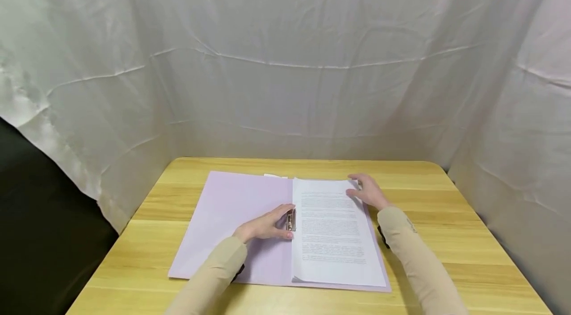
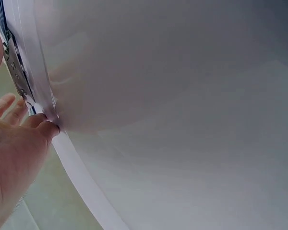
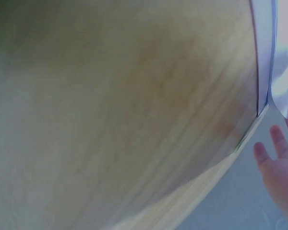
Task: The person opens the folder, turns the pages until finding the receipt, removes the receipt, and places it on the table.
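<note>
A lilac folder (image 1: 232, 216) lies open on the wooden table (image 1: 446, 216). A stack of printed paper (image 1: 332, 235) covers its right half, next to a metal clip (image 1: 291, 219) at the spine. My left hand (image 1: 285, 224) rests at the clip, its fingers fairly straight and touching the clip and the paper's left edge. The left wrist view shows those fingertips (image 2: 48, 127) against the paper edge (image 2: 72, 158) just below the clip (image 2: 17, 72). My right hand (image 1: 359, 184) lies flat on the paper's far right corner. The right wrist view shows its fingers (image 3: 278, 143) near that paper corner (image 3: 283, 72).
White cloth (image 1: 285, 57) hangs closely around the table's back and both sides. A small white slip (image 1: 274, 175) peeks out behind the folder's far edge. Bare wood shows to the right of the folder and along the front edge.
</note>
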The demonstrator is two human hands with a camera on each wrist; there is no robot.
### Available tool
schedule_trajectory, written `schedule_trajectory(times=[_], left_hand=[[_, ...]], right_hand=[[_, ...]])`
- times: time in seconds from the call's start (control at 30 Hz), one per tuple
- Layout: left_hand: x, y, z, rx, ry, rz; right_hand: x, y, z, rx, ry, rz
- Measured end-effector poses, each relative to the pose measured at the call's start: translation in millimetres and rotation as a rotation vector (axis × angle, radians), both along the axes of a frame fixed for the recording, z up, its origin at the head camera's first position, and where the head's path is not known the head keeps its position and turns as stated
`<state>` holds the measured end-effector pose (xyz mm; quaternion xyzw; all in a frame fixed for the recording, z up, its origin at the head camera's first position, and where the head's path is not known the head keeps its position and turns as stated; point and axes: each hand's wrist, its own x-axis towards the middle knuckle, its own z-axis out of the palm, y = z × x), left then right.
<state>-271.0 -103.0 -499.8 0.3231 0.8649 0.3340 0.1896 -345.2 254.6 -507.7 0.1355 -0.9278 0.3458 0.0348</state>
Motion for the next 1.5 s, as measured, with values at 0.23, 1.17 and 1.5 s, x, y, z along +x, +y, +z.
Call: schedule_trajectory(times=[0.23, 1.17, 1.5], left_hand=[[1.3, 0.6, 1.8, -0.016, 0.0, 0.016], [4.1, 0.0, 5.3, -0.038, -0.016, 0.008], [3.9, 0.2, 4.8, -0.027, -0.024, 0.015]], right_hand=[[-6.0, -2.7, 0.7, -0.056, 0.002, -0.114], [-4.8, -4.0, 2.2, 0.046, 0.08, -0.184], [-1.3, -5.8, 4.1, 0.013, 0.049, -0.218]])
